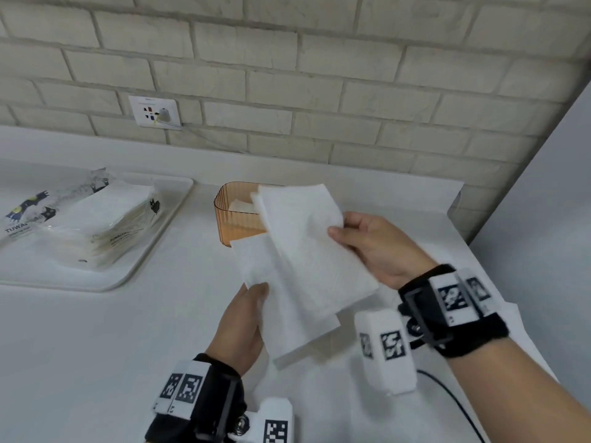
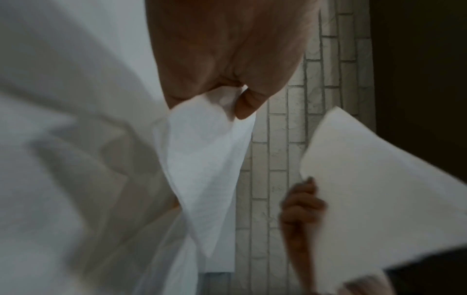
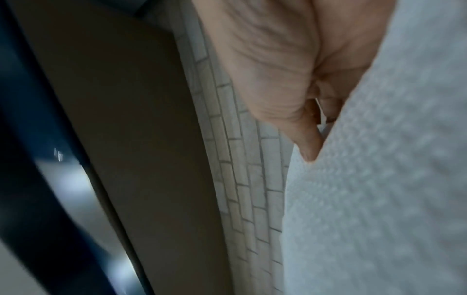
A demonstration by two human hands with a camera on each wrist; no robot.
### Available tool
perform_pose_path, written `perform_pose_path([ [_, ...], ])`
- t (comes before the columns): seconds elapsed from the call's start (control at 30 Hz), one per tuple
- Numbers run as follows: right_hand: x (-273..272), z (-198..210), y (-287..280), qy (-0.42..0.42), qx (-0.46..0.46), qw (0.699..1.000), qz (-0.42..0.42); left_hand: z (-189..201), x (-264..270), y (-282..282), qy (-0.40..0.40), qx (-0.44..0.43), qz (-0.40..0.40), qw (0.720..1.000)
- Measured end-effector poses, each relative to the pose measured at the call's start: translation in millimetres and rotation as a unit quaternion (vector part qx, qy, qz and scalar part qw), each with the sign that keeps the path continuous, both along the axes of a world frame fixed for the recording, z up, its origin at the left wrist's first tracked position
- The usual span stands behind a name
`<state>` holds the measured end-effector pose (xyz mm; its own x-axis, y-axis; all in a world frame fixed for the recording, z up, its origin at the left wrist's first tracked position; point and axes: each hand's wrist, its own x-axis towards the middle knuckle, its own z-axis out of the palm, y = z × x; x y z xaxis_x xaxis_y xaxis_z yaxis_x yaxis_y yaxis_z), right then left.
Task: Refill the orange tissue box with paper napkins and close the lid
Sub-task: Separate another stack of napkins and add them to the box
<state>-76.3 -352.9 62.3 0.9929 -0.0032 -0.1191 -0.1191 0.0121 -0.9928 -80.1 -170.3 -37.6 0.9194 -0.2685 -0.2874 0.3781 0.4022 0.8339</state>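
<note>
The orange ribbed tissue box (image 1: 235, 219) stands open on the white counter, partly hidden behind the napkins, with some white paper inside. My left hand (image 1: 243, 318) pinches one thin white napkin (image 1: 262, 266), which hangs down in the left wrist view as napkin (image 2: 209, 159) from hand (image 2: 227, 65). My right hand (image 1: 374, 244) grips a thicker stack of napkins (image 1: 316, 247) by its right edge, held above the counter in front of the box. In the right wrist view the stack (image 3: 379, 179) fills the right side beside my hand (image 3: 283, 69). No lid is visible.
A white tray (image 1: 153, 251) at the left carries an opened plastic napkin pack (image 1: 92, 219). A brick wall with a socket (image 1: 156, 114) runs behind the counter. The counter's edge drops away at the right; a black cable (image 1: 454, 401) lies near my right forearm.
</note>
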Motion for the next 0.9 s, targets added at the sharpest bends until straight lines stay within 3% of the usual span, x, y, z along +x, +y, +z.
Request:
perform_pose_path([
  [0.2, -13, -47, 21, -0.005, -0.233, 0.972, -0.026, 15, -11, -13, 0.003, -0.069, 0.01, 0.998],
  [0.3, -13, -63, 23, 0.009, -0.329, 0.944, -0.011, 17, -15, -17, -0.007, -0.043, -0.007, 0.999],
  [0.4, -21, -67, 22, 0.042, -0.319, 0.946, 0.041, 13, -17, -26, -0.008, 0.045, -0.025, 0.999],
  [0.47, -31, -59, 8, 0.04, -0.315, 0.948, 0.034, 10, -14, -25, 0.0, 0.078, -0.014, 0.997],
  [0.57, -53, -40, -48, 0.03, -0.316, 0.946, -0.072, 4, -6, -10, 0.011, 0.101, 0.013, 0.995],
  [0.67, -92, -33, -112, 0.051, -0.383, 0.911, -0.143, -3, -1, 12, 0.032, 0.116, 0.041, 0.992],
  [0.8, -146, -62, -145, 0.12, -0.462, 0.875, -0.081, -8, -13, 15, 0.078, 0.109, 0.028, 0.991],
  [0.9, -172, -87, -139, 0.11, -0.531, 0.84, 0.01, -10, -21, 4, 0.074, 0.114, -0.005, 0.991],
])
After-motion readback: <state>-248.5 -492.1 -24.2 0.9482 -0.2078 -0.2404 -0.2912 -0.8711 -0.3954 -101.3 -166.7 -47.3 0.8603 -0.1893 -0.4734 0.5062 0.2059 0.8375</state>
